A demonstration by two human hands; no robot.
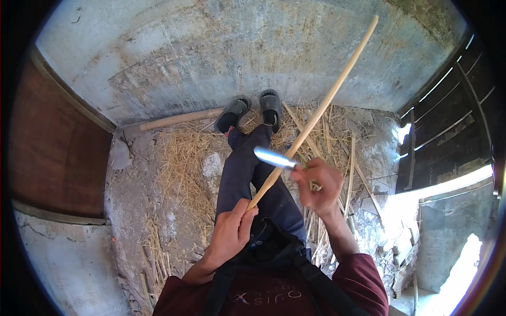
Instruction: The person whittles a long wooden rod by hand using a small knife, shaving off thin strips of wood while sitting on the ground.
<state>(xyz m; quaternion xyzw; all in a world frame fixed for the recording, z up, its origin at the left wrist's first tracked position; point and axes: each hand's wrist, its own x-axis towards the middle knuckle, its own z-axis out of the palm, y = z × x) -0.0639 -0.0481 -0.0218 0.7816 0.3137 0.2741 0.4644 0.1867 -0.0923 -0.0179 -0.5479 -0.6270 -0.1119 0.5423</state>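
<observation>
A long pale wooden stick (321,109) slants up and away to the right across my legs. Its near end is wrapped in the fingers of my left hand (230,231), close to my body. My right hand (320,185) grips a knife (274,157) by its handle, most of which the fingers hide. The shiny blade points left and lies across the stick in this view, a little beyond a notched, knobbly part of the wood. Whether the edge touches the wood I cannot tell.
Straw-like wood shavings (182,158) cover the ground around my legs. A thick round pole (182,119) lies along the base of the concrete wall (211,58). Thin wooden strips (352,168) lie to the right. A brown panel (58,142) stands left, dark slats (448,126) right.
</observation>
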